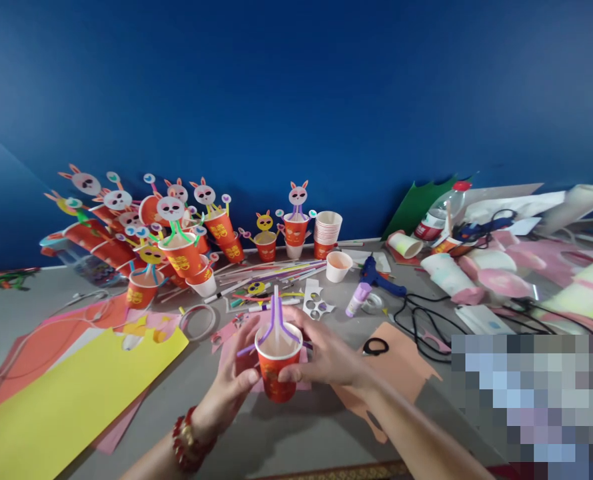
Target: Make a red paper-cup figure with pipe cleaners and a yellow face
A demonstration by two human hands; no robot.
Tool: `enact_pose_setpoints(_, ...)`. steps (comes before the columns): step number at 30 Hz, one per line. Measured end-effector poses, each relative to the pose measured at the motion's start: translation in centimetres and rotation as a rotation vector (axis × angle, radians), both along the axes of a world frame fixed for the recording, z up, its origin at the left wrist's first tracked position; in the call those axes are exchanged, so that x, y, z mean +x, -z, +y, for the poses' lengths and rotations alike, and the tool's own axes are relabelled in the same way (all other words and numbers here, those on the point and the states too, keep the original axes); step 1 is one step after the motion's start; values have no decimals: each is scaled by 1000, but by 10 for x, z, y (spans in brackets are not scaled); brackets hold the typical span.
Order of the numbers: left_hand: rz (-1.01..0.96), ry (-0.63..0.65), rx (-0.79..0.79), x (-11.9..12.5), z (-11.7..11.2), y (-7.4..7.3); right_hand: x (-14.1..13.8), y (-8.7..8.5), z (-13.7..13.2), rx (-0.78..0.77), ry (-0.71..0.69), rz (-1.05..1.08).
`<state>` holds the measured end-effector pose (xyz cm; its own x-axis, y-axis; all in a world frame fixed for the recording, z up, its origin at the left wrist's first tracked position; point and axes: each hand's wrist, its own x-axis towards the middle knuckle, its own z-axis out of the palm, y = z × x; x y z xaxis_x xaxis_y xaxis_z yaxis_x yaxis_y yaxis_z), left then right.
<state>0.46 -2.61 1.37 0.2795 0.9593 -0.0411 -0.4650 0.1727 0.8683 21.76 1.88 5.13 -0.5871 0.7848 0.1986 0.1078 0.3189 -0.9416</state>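
Observation:
Between my two hands is a red paper cup (278,390) with a white rim, upright near the front of the table. Purple pipe cleaners (276,313) and a pale straw-like strip stand up out of it, with purple ends bent over the rim on both sides. My left hand (234,373) wraps the cup's left side, thumb on the front, a red bead bracelet at the wrist. My right hand (321,353) holds the right side, its thumb pressed on the cup's front. The far fingers of both hands are partly hidden behind the cup.
Finished rabbit-faced cups (181,257) crowd the back left. A cup stack (328,237), a white cup (338,267), a blue glue gun (379,277) and a glue stick (358,300) lie beyond my hands. Yellow paper (91,393) covers the left; black cords (416,327) run at right.

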Motion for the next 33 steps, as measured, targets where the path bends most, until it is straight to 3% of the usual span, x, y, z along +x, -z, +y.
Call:
enact_pose_setpoints(4,-74,37,-70,13,4,0,9,-4,-1,10,-7,-39)
enact_pose_setpoints(7,-126,-41,-145,15,12,5,19,-8,1,39,-18,-129)
enact_pose_setpoints(10,-140,-103,-212,11,16,15,22,-10,5,184,19,-178)
enact_pose_setpoints(15,-145,-88,-185,7,15,21,14,-7,10,413,44,-80)
enact_pose_setpoints(21,-128,-114,-69,1,14,23,10,-1,12,418,6,4)
enact_pose_setpoints(27,-111,-148,-77,-5,13,25,8,-1,14,353,-28,88)
enact_pose_setpoints(33,-146,-150,-49,-4,13,24,6,-2,12,467,38,173)
